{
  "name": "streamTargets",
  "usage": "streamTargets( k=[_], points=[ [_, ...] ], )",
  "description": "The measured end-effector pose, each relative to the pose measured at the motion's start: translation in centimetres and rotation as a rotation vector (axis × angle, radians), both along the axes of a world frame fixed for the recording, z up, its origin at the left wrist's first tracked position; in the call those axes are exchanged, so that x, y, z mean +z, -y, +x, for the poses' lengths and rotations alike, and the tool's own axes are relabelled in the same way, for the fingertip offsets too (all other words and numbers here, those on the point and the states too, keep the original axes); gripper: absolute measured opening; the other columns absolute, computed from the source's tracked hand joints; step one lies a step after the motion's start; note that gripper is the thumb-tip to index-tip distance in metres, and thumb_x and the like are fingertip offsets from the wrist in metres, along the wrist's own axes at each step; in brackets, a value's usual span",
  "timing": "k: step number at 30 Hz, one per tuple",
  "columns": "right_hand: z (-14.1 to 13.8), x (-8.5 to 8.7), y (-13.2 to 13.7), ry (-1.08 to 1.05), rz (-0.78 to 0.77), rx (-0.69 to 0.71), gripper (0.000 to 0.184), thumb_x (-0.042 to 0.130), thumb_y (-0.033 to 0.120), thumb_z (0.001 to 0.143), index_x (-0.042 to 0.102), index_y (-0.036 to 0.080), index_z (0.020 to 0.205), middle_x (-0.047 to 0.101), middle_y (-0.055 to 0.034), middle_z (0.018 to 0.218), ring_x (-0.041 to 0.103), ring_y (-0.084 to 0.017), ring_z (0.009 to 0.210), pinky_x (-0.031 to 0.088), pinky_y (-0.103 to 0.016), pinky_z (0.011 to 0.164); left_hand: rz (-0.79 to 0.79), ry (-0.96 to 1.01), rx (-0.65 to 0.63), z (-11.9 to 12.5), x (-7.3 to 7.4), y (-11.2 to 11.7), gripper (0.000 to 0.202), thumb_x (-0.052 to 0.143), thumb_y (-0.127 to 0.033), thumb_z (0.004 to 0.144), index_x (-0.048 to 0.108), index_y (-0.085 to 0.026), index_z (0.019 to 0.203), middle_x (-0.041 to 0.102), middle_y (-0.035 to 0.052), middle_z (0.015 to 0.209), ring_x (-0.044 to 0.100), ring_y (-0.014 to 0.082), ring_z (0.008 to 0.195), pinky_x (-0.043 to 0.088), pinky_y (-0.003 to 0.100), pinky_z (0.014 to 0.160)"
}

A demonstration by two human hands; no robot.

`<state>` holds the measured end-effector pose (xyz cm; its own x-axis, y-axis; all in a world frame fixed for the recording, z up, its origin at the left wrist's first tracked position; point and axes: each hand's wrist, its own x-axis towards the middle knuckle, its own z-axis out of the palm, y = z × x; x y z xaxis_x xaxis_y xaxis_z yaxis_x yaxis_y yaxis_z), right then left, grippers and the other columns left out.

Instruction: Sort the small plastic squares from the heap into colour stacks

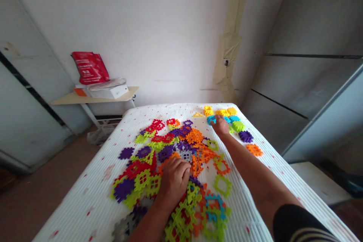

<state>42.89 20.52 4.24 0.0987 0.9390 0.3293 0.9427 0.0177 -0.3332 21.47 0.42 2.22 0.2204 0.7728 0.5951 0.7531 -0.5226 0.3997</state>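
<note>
My right hand (221,124) reaches to the far right of the table, its fingers closed on a light-blue toothed building tile (211,120) beside the sorted stacks. My left hand (174,176) lies over the mixed pile with its fingers curled together and pointing down. What is under its fingertips is hidden. Just beyond it are a grey window tile (186,155) and an orange window tile (196,165). The pile also holds red tiles (136,169), purple tiles (124,190) and lime-green tiles (181,221), overlapping and lying flat or tilted.
Yellow tiles (208,111), a lime-green stack (238,126), a purple stack (245,136) and an orange stack (254,150) line the table's right side. A white quilted cover (96,193) lies over the table. Behind left, a small side table (68,99) bears a red bag (90,68).
</note>
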Motion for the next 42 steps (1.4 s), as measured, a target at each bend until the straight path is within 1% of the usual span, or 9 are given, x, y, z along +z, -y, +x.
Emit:
streamTargets(
  k=[5,10,13,20,23,26,30,36,42],
  points=[
    [0.1,0.3,3.5,-0.154,0.222,0.344,0.029,0.046,0.028,0.083,0.061,0.014,0.103,0.063,-0.0113,0.107,0.061,-0.017,0.077,0.046,-0.028,0.073,-0.154,0.432,0.042,-0.6,0.7,0.4,0.019,0.047,-0.024,0.085,0.065,-0.021,0.087,0.067,0.0065,0.089,0.061,0.0185,0.089,0.048,0.035,0.081],
    [2.6,-0.4,8.8,-0.415,-0.069,0.518,0.031,0.048,0.044,0.081,0.064,0.018,0.083,0.065,-0.0022,0.069,0.056,-0.013,0.052,0.045,-0.025,0.053,-0.309,1.140,0.067,-1.9,3.0,0.5,0.017,0.055,-0.030,0.081,0.063,-0.018,0.090,0.068,0.0055,0.090,0.063,0.0169,0.089,0.048,0.035,0.087],
    [4.6,-1.1,11.6,-0.433,-0.159,0.517,0.033,0.047,0.047,0.081,0.064,0.019,0.082,0.064,-0.0012,0.066,0.056,-0.013,0.052,0.044,-0.024,0.050,-0.273,1.394,0.010,-2.8,4.5,0.4,0.014,0.061,-0.026,0.075,0.063,-0.016,0.085,0.068,0.0042,0.083,0.064,0.0159,0.085,0.046,0.038,0.091],
    [7.3,-2.7,16.2,-0.307,-0.145,0.510,0.032,0.047,0.047,0.084,0.063,0.020,0.093,0.066,-0.0051,0.078,0.059,-0.015,0.060,0.047,-0.025,0.052,-0.153,1.458,-0.080,-5.3,8.1,1.2,0.011,0.060,-0.022,0.072,0.062,-0.018,0.083,0.066,0.0018,0.081,0.063,0.0147,0.083,0.046,0.041,0.091],
    [7.2,-3.1,17.0,-0.217,-0.108,0.567,0.031,0.047,0.045,0.085,0.063,0.021,0.097,0.066,-0.0083,0.096,0.062,-0.017,0.073,0.051,-0.027,0.063,-0.067,1.313,0.013,-7.0,8.7,1.9,0.012,0.059,-0.024,0.074,0.062,-0.019,0.083,0.066,0.0011,0.079,0.063,0.0151,0.081,0.047,0.039,0.088],
    [6.6,-3.5,17.3,-0.095,-0.077,0.572,0.033,0.045,0.044,0.086,0.063,0.022,0.102,0.065,-0.0089,0.102,0.063,-0.017,0.077,0.052,-0.028,0.066,-0.060,0.944,0.279,-9.7,7.7,2.9,0.018,0.057,-0.031,0.076,0.065,-0.019,0.087,0.068,0.0020,0.084,0.062,0.0177,0.084,0.047,0.035,0.086],
    [5.8,-3.8,17.5,0.039,-0.018,0.544,0.033,0.043,0.043,0.087,0.063,0.024,0.106,0.064,-0.0078,0.108,0.064,-0.018,0.085,0.052,-0.027,0.069,-0.106,0.409,0.622,-14.7,4.0,4.1,0.026,0.051,-0.037,0.076,0.067,-0.022,0.090,0.068,0.0026,0.095,0.060,0.0219,0.094,0.042,0.037,0.092],
    [4.7,-3.6,17.7,0.136,0.006,0.532,0.030,0.041,0.041,0.089,0.062,0.022,0.098,0.064,-0.0075,0.096,0.063,-0.017,0.080,0.049,-0.025,0.066,-0.278,0.435,0.816,-19.3,-1.3,4.3,0.033,0.047,-0.040,0.074,0.065,-0.020,0.093,0.069,0.0057,0.098,0.062,0.0236,0.090,0.046,0.037,0.088],
    [4.1,-3.5,17.7,0.131,0.009,0.501,0.032,0.041,0.046,0.089,0.062,0.021,0.091,0.062,-0.0062,0.088,0.061,-0.016,0.077,0.046,-0.024,0.063,-0.303,0.433,0.778,-19.4,-2.8,3.4,0.033,0.047,-0.039,0.072,0.065,-0.021,0.092,0.069,0.0057,0.099,0.063,0.0230,0.092,0.046,0.035,0.088]
  ],
)
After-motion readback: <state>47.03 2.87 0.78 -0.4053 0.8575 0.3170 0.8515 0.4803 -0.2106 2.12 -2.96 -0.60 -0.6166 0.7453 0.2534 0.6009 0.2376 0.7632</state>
